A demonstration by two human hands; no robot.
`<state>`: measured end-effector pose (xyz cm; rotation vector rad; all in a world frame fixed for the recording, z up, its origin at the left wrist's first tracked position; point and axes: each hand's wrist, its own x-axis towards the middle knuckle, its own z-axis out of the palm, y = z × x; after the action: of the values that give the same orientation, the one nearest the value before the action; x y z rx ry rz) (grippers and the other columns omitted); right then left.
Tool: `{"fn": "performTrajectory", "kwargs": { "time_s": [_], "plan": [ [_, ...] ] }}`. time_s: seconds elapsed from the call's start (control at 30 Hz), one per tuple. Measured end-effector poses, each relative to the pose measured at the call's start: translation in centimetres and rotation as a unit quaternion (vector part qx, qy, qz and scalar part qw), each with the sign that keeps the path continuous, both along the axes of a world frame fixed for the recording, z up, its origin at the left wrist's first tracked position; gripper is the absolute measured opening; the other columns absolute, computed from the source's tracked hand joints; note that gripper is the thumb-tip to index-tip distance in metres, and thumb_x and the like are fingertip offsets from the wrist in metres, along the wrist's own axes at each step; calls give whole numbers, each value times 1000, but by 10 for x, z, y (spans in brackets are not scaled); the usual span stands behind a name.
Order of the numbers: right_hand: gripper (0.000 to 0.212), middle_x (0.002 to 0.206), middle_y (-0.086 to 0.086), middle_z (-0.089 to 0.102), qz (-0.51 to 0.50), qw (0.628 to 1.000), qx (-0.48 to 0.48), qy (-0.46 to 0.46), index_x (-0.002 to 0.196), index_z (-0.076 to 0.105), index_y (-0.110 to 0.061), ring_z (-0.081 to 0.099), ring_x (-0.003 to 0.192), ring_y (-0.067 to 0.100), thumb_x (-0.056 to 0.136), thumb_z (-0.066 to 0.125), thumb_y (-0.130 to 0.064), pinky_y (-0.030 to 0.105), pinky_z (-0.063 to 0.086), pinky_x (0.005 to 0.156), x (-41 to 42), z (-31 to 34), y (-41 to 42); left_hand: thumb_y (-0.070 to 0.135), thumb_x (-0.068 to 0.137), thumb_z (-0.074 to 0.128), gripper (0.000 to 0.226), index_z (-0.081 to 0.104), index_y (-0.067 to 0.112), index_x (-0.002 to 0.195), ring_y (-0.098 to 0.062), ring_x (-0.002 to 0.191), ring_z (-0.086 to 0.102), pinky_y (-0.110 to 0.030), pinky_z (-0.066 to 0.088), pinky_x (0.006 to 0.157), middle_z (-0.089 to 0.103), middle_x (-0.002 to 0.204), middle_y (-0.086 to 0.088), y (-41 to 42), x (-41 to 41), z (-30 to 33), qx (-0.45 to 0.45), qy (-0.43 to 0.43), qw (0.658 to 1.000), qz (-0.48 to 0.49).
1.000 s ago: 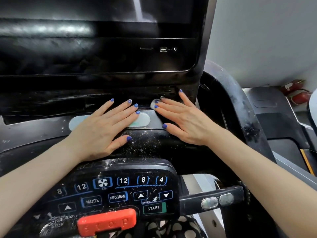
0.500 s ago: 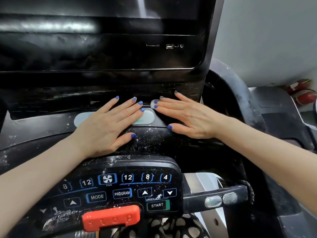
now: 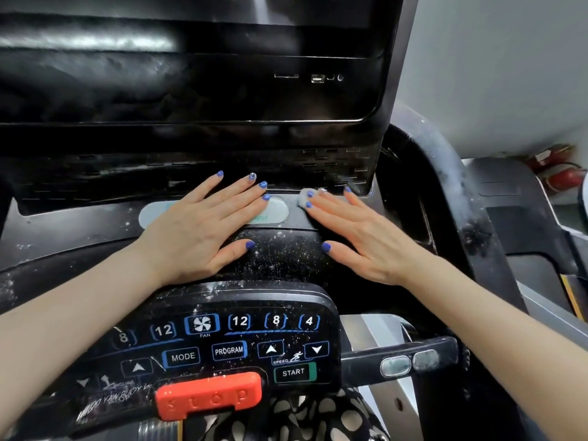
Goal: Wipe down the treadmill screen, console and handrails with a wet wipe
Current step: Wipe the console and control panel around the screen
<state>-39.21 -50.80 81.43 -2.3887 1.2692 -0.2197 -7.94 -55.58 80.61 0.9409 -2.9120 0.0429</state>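
Both hands (image 3: pixel 197 230) (image 3: pixel 366 237) flat on console (image 3: pixel 79 230).

Flat hands — left hand (image 3: pixel 194 230), right hand (image 3: pixel 366 237) — on console (image 3: pixel 79 230)

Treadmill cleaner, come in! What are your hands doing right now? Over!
Left hand flat on console. Right hand flat, fingertips on small white wad. Dust specks remain. Nothing in the way.

The screen (image 3: pixel 191 74) is glossy black and mirrors streaks of light. The console (image 3: pixel 280 253) is smooth black plastic, dulled by white dust specks. The stop button (image 3: pixel 208 396) is matt red plastic. The handrail (image 3: pixel 445 173) is matt black with a chalky grey film. The small wet wipe (image 3: pixel 304 197) looks soft and whitish.
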Motion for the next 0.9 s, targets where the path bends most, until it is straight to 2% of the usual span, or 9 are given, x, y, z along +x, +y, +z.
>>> {"fn": "performTrajectory", "kwargs": {
  "time_s": [0.17, 0.33, 0.43, 0.57, 0.67, 0.8, 0.9],
  "plan": [
    [61, 166, -2, 20, 18, 1000, -2, 19, 159, 25, -19, 9, 154, 7, 104, 30, -45, 37, -4, 126, -3, 4, -4, 51, 104, 24, 65, 27, 12, 157, -22, 154, 14, -49, 11, 124, 22, 164, -6, 2, 6, 3, 6, -5, 1000, -12],
    [61, 166, -4, 20, -35, 999, 16, 32, 159, 21, -23, 12, 153, 7, 104, 27, -48, 52, 8, 125, -58, -1, 19, 51, 104, 22, 66, 28, 11, 156, -23, 154, 15, -50, 11, 124, 21, 165, -7, 7, 35, 4, 3, -15, 1000, 7],
    [62, 165, -3, 21, -34, 999, 7, 12, 159, 22, -22, 11, 153, 4, 103, 28, -50, 47, 6, 126, -35, 0, 19, 49, 104, 24, 66, 27, 11, 157, -22, 154, 14, -51, 11, 124, 19, 165, -7, 6, 37, 2, 3, -21, 1000, 17],
    [62, 165, -1, 21, 16, 1000, -10, 9, 158, 27, -17, 11, 154, 9, 104, 31, -46, 35, -5, 125, 14, 1, 8, 48, 103, 25, 66, 28, 10, 156, -23, 154, 15, -52, 14, 123, 20, 165, -7, 6, 35, 2, -1, -24, 1000, 19],
    [60, 165, -2, 22, 35, 999, -3, 16, 158, 26, -20, 12, 154, 8, 104, 30, -44, 38, -6, 126, -1, 3, 8, 48, 103, 25, 65, 27, 11, 157, -22, 154, 15, -52, 14, 124, 19, 165, -7, 8, 35, 2, -1, -26, 999, 22],
    [59, 164, -5, 23, -10, 1000, 16, 23, 158, 24, -23, 12, 152, 4, 104, 24, -47, 48, 1, 126, -42, 4, 14, 50, 104, 21, 65, 26, 11, 157, -22, 154, 15, -51, 13, 124, 19, 165, -6, 8, 35, 2, -1, -25, 999, 21],
    [60, 164, -4, 22, -7, 1000, 20, 7, 158, 25, -21, 11, 153, 4, 104, 22, -48, 45, -2, 126, -18, 4, 11, 50, 105, 20, 65, 26, 11, 157, -22, 154, 15, -50, 12, 124, 20, 165, -7, 8, 35, 3, -4, -25, 999, 21]
  ]
}}
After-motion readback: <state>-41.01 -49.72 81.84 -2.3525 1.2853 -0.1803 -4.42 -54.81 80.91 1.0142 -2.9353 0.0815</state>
